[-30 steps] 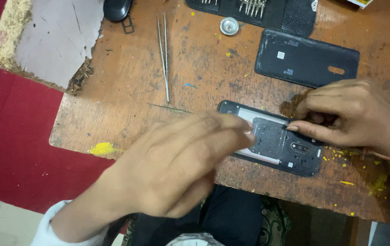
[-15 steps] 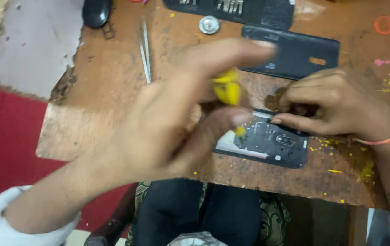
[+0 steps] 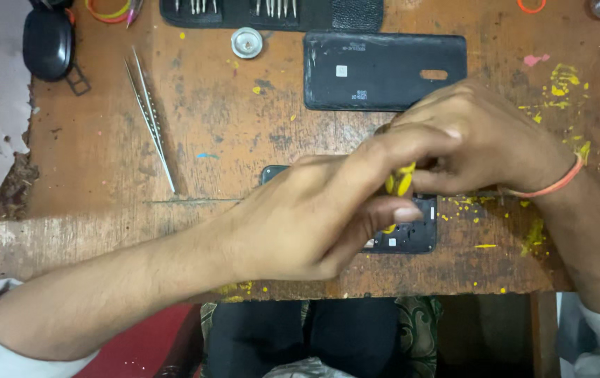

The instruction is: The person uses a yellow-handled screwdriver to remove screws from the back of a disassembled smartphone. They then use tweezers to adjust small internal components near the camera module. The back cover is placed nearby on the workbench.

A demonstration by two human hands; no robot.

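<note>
An opened dark phone body [image 3: 412, 234] lies near the front edge of the worn wooden table [image 3: 216, 133], mostly covered by my hands. My left hand [image 3: 314, 210] reaches across it, fingers pinched around a small yellow-handled tool [image 3: 401, 180] held over the phone. My right hand [image 3: 482, 140], with an orange band at the wrist, rests on the phone's far right part, fingertips meeting the yellow tool; whether it grips anything is hidden.
The phone's black back cover [image 3: 384, 70] lies behind my hands. Metal tweezers [image 3: 149, 115] lie at the left, a black screwdriver-bit case [image 3: 272, 10] along the back edge, a small round metal cap [image 3: 247, 42], and a black pouch [image 3: 48, 42] at the far left.
My left hand picked up the yellow tool and brought it down over the phone. My right hand has stayed on the phone's right end. The camera has shifted.
</note>
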